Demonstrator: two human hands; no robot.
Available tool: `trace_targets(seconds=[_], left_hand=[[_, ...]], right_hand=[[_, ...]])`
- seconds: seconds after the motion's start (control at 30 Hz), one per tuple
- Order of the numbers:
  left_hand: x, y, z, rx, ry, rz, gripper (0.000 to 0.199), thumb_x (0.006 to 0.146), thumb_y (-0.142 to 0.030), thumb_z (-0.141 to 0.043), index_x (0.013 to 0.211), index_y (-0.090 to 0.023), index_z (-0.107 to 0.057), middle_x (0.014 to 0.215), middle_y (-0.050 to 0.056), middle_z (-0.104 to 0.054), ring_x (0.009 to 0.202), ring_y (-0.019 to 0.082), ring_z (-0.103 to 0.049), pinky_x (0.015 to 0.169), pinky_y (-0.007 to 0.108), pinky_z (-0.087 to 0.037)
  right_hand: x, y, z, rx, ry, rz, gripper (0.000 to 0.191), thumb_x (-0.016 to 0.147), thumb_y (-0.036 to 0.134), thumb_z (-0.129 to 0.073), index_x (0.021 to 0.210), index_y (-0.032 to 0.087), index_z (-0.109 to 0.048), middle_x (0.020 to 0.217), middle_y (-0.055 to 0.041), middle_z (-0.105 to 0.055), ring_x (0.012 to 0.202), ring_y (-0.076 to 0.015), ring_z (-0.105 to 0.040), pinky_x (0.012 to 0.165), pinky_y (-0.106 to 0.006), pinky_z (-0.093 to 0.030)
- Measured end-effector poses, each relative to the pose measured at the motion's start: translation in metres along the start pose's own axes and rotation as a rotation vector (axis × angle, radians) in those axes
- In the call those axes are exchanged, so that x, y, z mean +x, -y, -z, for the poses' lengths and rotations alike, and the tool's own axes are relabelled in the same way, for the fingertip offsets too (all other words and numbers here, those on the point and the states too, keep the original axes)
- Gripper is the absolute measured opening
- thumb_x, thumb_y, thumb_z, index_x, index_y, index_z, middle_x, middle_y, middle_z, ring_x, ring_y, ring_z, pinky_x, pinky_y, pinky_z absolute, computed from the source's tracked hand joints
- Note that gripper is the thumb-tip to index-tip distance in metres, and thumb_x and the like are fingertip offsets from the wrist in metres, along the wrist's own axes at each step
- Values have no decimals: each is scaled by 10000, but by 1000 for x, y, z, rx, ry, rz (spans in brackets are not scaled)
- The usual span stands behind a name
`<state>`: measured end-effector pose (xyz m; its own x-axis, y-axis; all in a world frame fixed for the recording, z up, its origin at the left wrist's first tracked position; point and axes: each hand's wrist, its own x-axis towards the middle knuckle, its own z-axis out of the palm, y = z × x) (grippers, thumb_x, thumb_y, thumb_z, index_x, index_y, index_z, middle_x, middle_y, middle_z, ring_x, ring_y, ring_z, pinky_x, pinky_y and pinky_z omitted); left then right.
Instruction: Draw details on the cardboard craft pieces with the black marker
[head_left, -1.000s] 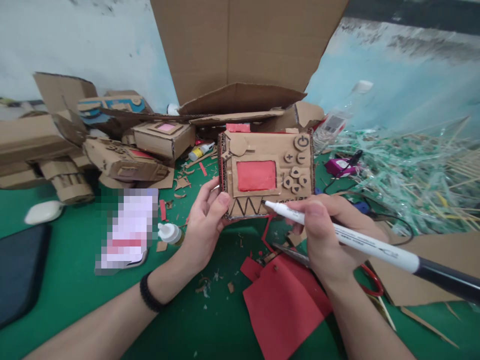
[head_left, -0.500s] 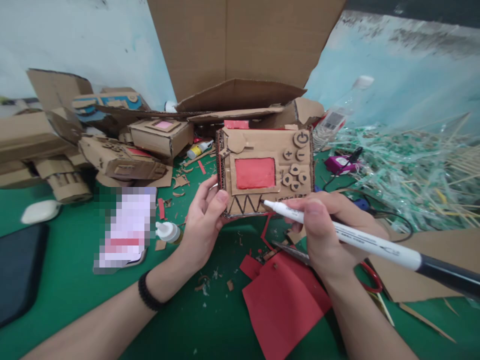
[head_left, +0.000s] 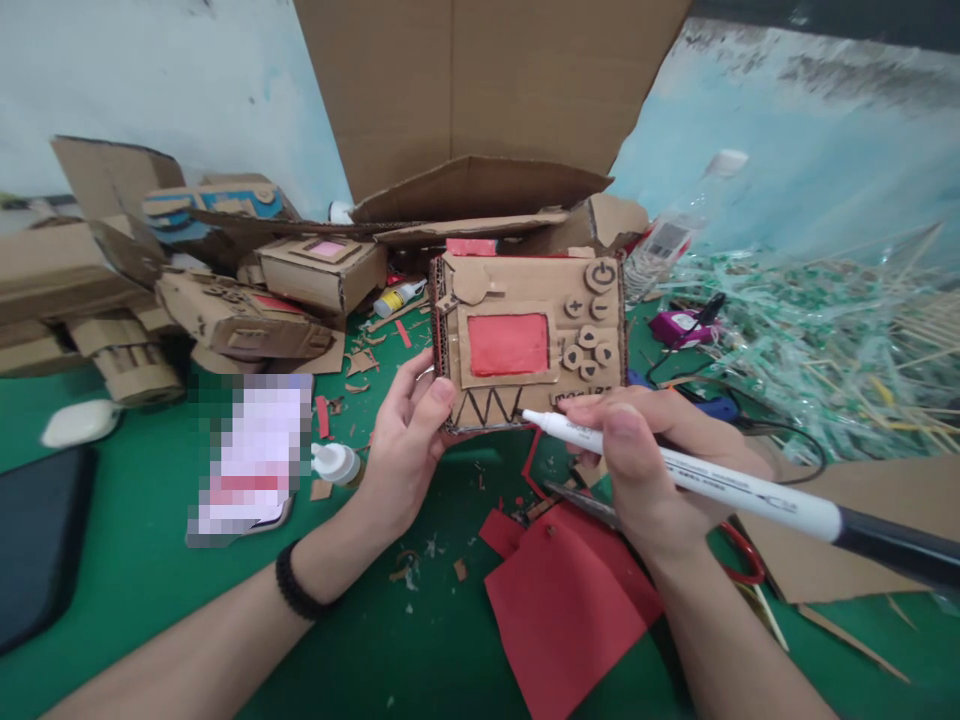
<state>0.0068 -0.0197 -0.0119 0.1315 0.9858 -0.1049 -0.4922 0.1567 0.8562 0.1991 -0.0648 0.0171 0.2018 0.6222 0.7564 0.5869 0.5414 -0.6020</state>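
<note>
My left hand (head_left: 409,435) grips the lower left corner of a cardboard model camera (head_left: 510,275), thumb on its front and fingers behind. The model has a red rectangular screen (head_left: 508,345), round cardboard buttons at the right and a black zigzag drawn along its lower edge. Handwritten letters at its lower right are partly covered by my fingers. In my right hand (head_left: 652,460) is a white marker (head_left: 720,480) with a black end. Its tip points at the lower edge, by the right end of the zigzag.
Red paper (head_left: 570,600) and scissors (head_left: 742,555) lie below the model on the green table (head_left: 420,640). Left are a phone (head_left: 262,450), a small glue bottle (head_left: 336,462) and cardboard models (head_left: 240,310). A plastic bottle (head_left: 675,230) and tangled plastic with sticks (head_left: 825,320) are at right.
The marker tip has moved slightly down and left along the zigzag's last stroke, which now looks longer. The model has shifted very slightly left in my left hand.
</note>
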Motion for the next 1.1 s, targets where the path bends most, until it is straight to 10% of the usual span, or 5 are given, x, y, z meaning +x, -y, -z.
trace_targets(seconds=[0.27,0.5,1.1], left_hand=[[1,0,0,-19,9,-6,641,845,-570,-910,1340,-272,-632,1390,98,-750,1174,350,-781,828,409,-697],[0,0,0,-1,5,3,651,820,-594,-922,1311,-261,-652,1311,87,-756,1114,316,-774,749,361,-682],[1,0,-1,13,3,7,720,767,-633,-947,1298,-253,-643,1292,85,-740,1098,307,-767,703,330,-678]], right_hand=[[1,-4,0,32,68,67,202,980,254,-729,808,283,-832,722,13,-816,694,-215,-814,638,-328,-651],[1,-9,-6,36,-216,-42,265,994,386,-738,779,261,-829,669,5,-779,498,-155,-657,491,-305,-526],[3,2,2,-51,-28,-1,162,987,230,-752,867,280,-850,747,26,-814,585,-153,-719,588,-296,-575]])
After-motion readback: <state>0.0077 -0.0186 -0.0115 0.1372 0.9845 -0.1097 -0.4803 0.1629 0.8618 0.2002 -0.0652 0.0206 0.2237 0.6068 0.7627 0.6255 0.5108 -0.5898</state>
